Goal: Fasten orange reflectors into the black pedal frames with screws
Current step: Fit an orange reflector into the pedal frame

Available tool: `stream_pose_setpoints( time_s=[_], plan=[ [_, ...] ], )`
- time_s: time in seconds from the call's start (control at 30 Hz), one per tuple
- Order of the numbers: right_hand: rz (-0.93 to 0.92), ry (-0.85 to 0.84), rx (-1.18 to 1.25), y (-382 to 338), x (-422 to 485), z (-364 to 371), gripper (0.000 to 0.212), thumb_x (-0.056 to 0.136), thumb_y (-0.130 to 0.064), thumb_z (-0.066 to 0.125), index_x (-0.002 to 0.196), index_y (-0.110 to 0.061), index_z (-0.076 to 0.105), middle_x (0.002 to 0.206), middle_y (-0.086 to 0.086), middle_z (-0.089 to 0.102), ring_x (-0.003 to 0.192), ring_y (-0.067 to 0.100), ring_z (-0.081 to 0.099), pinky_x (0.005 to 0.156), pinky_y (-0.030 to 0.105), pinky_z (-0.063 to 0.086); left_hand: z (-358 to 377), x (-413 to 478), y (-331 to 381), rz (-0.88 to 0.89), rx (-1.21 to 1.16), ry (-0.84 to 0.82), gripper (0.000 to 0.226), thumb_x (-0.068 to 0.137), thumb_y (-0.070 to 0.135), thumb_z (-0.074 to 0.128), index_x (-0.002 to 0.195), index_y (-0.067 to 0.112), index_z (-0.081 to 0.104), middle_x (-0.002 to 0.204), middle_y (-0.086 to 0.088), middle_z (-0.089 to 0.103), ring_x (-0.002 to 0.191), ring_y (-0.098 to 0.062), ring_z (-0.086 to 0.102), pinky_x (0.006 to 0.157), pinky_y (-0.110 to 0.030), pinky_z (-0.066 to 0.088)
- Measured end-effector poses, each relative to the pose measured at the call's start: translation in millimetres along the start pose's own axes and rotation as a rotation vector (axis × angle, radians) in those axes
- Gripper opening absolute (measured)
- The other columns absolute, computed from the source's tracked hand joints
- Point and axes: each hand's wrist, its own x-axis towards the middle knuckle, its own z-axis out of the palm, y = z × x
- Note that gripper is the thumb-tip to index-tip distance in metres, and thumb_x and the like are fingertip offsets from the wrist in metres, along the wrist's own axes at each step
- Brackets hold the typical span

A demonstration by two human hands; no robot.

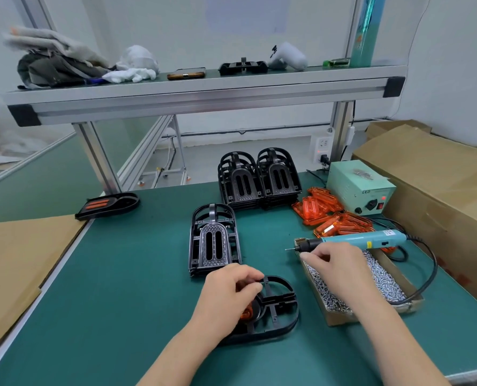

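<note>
Nearest, a black pedal frame (277, 312) is held flat on the green mat (120, 302) by the left hand (231, 291), fingers curled over a cross rib, with an orange reflector (247, 313) showing beneath the palm. The right hand (334, 266) is drawn into a narrow pinch above the screw box (393, 285) (whether a screw is held cannot be told), beside the electric screwdriver (365, 240). The frame is judged light and stiff, best gripped at rim or ribs. The reflector, probably brittle and slick, is better pressed at its edges. Farther off, stacked frames (259, 179) and loose reflectors (332, 215) are kept.
</note>
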Motion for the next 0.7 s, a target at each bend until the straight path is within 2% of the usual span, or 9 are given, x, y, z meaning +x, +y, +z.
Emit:
stream_pose_setpoints(
  time_s=[0.07,0.17,0.27,0.37,0.47,0.53,0.6,0.67,0.7],
  plan=[
    [-0.073,-0.037,0.129,-15,-6,4,0.033,0.089,-0.041,0.072,0.062,-0.022,0.07,0.052,-0.013,0.056,0.059,0.004,0.052,0.062,0.027,0.037,6,1,5,0.017,-0.032,0.042,0.02,0.082,0.01,0.075,0.092,0.027,0.077,0.082,0.01,0.069,0.074,-0.002,0.062,0.074,-0.012,0.046],
    [-0.151,-0.063,0.263,-36,-19,21,0.037,0.088,-0.041,0.074,0.058,-0.021,0.068,0.048,-0.013,0.053,0.052,0.005,0.047,0.059,0.025,0.036,13,3,12,-0.007,-0.096,0.084,0.019,0.082,0.012,0.077,0.094,0.026,0.078,0.084,0.012,0.072,0.078,-0.001,0.066,0.077,-0.015,0.049],
    [-0.164,-0.057,0.378,-44,-25,33,0.04,0.088,-0.037,0.075,0.058,-0.014,0.063,0.048,-0.01,0.048,0.051,0.005,0.04,0.055,0.026,0.032,16,5,14,-0.05,-0.213,0.119,0.025,0.082,0.013,0.076,0.078,0.037,0.078,0.077,0.012,0.074,0.072,-0.002,0.066,0.07,-0.017,0.05],
    [-0.15,-0.106,0.556,-44,-24,36,0.04,0.089,-0.032,0.075,0.056,-0.013,0.061,0.05,-0.01,0.046,0.053,0.003,0.039,0.055,0.024,0.032,16,3,13,-0.062,-0.243,0.175,0.026,0.081,0.013,0.077,0.073,0.038,0.076,0.071,0.009,0.073,0.063,-0.001,0.061,0.061,-0.015,0.047],
    [-0.165,-0.142,0.567,-43,-25,36,0.042,0.09,-0.031,0.075,0.054,-0.015,0.062,0.051,-0.004,0.051,0.054,0.005,0.042,0.055,0.024,0.034,14,0,11,-0.034,-0.225,0.178,0.025,0.082,0.012,0.076,0.07,0.035,0.076,0.067,0.005,0.071,0.056,-0.003,0.055,0.053,-0.018,0.045],
    [-0.138,-0.169,0.533,-41,-26,36,0.042,0.091,-0.033,0.073,0.058,-0.009,0.065,0.053,0.0,0.055,0.054,0.005,0.044,0.057,0.025,0.036,14,-1,11,-0.01,-0.215,0.168,0.025,0.082,0.01,0.075,0.068,0.032,0.075,0.067,0.004,0.07,0.057,-0.006,0.057,0.054,-0.022,0.047],
    [-0.033,-0.082,0.549,-37,-24,32,0.039,0.093,-0.037,0.07,0.065,-0.01,0.068,0.058,-0.002,0.061,0.057,0.004,0.049,0.062,0.026,0.039,13,-2,12,0.014,-0.197,0.161,0.023,0.082,0.008,0.071,0.066,0.025,0.07,0.066,0.005,0.067,0.06,-0.008,0.056,0.057,-0.018,0.046],
    [0.174,0.144,0.713,-27,-18,24,0.025,0.095,-0.033,0.068,0.078,-0.014,0.066,0.073,-0.001,0.065,0.064,0.01,0.052,0.068,0.028,0.042,10,-1,12,-0.013,-0.243,0.144,0.017,0.078,0.014,0.064,0.063,0.017,0.059,0.061,0.0,0.056,0.058,-0.01,0.046,0.056,-0.019,0.039],
    [0.284,0.247,0.833,-19,-14,18,0.018,0.096,-0.027,0.067,0.086,-0.013,0.063,0.084,0.005,0.065,0.069,0.013,0.053,0.07,0.029,0.043,8,-1,12,-0.043,-0.282,0.14,0.016,0.075,0.017,0.06,0.061,0.014,0.053,0.06,-0.003,0.049,0.058,-0.012,0.041,0.055,-0.021,0.036]
  ],
)
